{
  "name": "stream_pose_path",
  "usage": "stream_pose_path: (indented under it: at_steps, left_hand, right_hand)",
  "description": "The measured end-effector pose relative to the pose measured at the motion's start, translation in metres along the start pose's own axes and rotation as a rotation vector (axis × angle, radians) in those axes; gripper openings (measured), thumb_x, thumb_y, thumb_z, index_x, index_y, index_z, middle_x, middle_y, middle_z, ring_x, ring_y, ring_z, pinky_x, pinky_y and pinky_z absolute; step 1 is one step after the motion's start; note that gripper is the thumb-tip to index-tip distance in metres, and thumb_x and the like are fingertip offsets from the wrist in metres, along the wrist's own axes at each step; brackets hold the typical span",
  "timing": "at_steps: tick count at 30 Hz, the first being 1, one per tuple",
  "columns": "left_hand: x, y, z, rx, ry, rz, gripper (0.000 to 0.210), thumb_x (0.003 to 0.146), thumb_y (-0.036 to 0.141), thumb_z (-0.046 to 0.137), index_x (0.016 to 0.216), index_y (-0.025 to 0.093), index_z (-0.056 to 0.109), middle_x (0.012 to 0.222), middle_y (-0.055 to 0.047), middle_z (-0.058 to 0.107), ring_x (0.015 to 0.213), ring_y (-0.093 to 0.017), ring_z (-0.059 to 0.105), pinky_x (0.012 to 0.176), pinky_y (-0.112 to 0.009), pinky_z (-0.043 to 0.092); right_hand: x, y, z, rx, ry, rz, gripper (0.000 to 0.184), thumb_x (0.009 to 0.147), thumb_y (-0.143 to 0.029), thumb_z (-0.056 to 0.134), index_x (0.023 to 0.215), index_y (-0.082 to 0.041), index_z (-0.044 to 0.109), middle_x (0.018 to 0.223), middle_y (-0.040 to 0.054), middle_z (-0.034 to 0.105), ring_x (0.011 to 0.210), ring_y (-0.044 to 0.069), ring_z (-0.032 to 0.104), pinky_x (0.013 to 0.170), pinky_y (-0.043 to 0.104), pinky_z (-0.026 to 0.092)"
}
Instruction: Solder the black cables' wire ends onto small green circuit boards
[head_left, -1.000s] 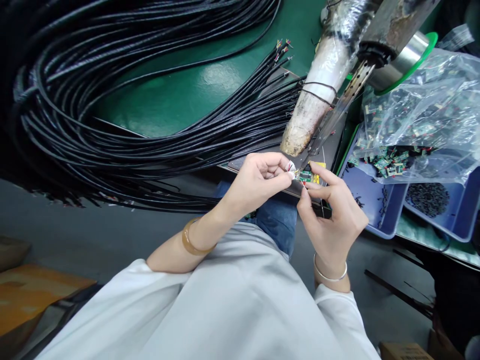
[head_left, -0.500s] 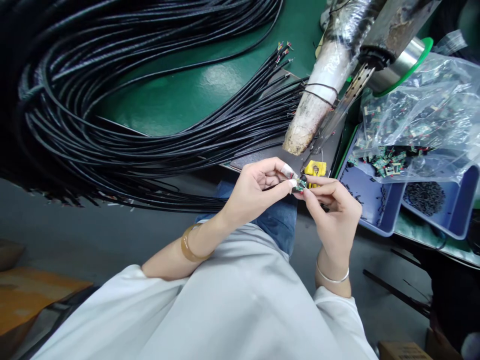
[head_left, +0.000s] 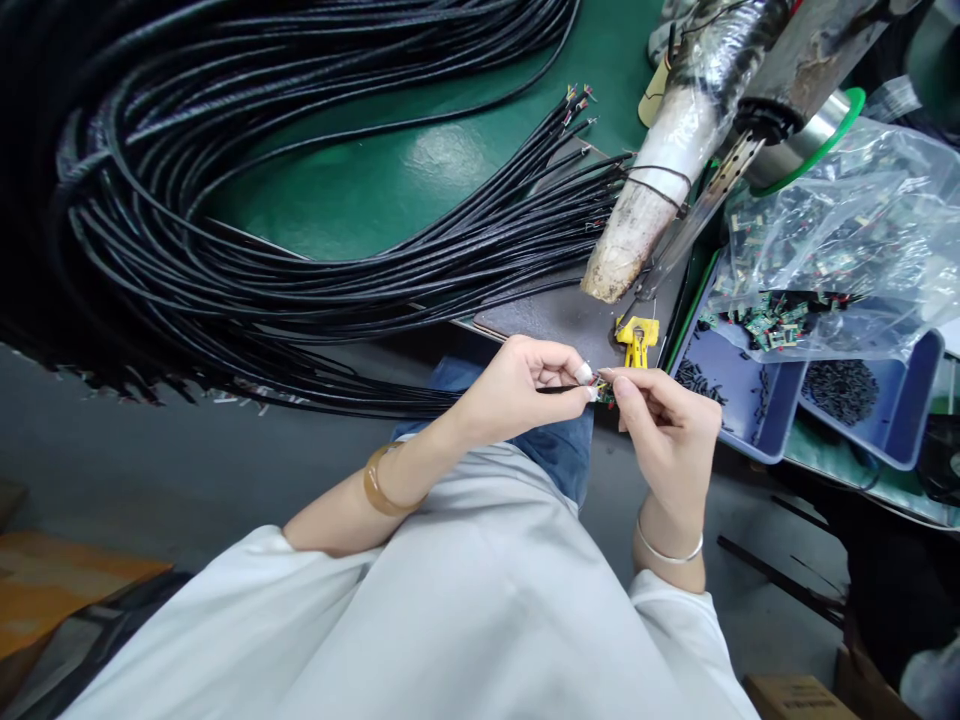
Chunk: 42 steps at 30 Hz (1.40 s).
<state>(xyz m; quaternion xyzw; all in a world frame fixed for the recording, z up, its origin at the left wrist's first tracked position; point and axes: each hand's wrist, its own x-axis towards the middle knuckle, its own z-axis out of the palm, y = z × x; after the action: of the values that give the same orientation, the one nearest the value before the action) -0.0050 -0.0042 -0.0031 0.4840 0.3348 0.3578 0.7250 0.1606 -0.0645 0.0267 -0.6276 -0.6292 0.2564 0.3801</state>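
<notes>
My left hand is closed in a pinch, with a black cable running between thumb and fingers. White covers wrap its thumb and index fingertips. A small green circuit board shows at the fingertips, beside the cable's thin wire ends. My right hand is closed too, thumb and index finger pressed together at the wire ends and board; what lies between them is hidden. Just beyond the fingers, a yellow tool rests on the dark board at the table edge.
A large bundle of black cables covers the left side. A white wrapped tube and a soldering iron slope down from above. To the right are blue trays of small black parts, a plastic bag of circuit boards and a wire spool.
My right fingers have shifted from the board's right end to the wire ends above it. The hands sit slightly lower in view, and the table scene has shifted a little with the camera.
</notes>
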Motion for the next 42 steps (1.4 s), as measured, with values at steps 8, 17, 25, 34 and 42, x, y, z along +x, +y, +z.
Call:
stream_pose_path:
  at_steps: [8,17,25,34,42]
  left_hand:
    - [0.000,0.004,-0.002,0.008,-0.028,-0.038,0.009,0.066,0.012,0.074,0.068,0.012,0.065,0.060,0.003,0.059,0.053,-0.004,0.050,0.053,-0.015,0.043]
    - [-0.001,0.003,-0.005,0.013,-0.044,-0.027,0.008,0.076,0.016,0.069,0.074,0.012,0.063,0.059,0.003,0.058,0.054,-0.005,0.051,0.053,-0.014,0.043]
    - [-0.002,-0.002,0.007,0.112,0.068,0.110,0.004,0.076,0.014,0.066,0.072,0.013,0.064,0.071,0.000,0.062,0.066,-0.008,0.057,0.066,-0.017,0.049]
    - [0.007,0.002,0.007,0.173,0.181,0.177,0.006,0.076,0.017,0.066,0.072,0.014,0.063,0.069,0.001,0.061,0.064,-0.008,0.056,0.063,-0.017,0.048]
    - [0.020,0.005,0.004,0.247,0.166,0.175,0.009,0.078,0.019,0.064,0.071,0.013,0.066,0.068,-0.001,0.064,0.066,-0.010,0.061,0.065,-0.019,0.051]
  right_hand:
    - [-0.007,0.002,-0.001,-0.043,0.074,-0.117,0.021,0.093,-0.024,0.066,0.109,-0.030,0.078,0.075,-0.0028,0.074,0.049,0.007,0.054,0.048,0.022,0.041]
    - [-0.011,0.007,0.002,-0.089,0.050,-0.128,0.009,0.091,-0.021,0.068,0.098,-0.024,0.073,0.066,-0.0058,0.063,0.048,0.004,0.049,0.046,0.019,0.038]
    - [-0.013,0.006,0.011,-0.115,0.219,-0.135,0.004,0.092,-0.024,0.065,0.096,-0.021,0.065,0.060,-0.0082,0.054,0.045,0.004,0.048,0.043,0.018,0.035]
    - [-0.007,0.006,0.010,0.057,0.523,-0.111,0.009,0.089,-0.015,0.069,0.096,-0.020,0.065,0.096,0.0022,0.079,0.070,0.014,0.076,0.060,0.023,0.061]
    - [0.001,0.015,0.021,-0.021,0.347,-0.171,0.011,0.086,-0.013,0.069,0.089,-0.022,0.064,0.109,0.0029,0.077,0.089,0.017,0.078,0.077,0.029,0.065]
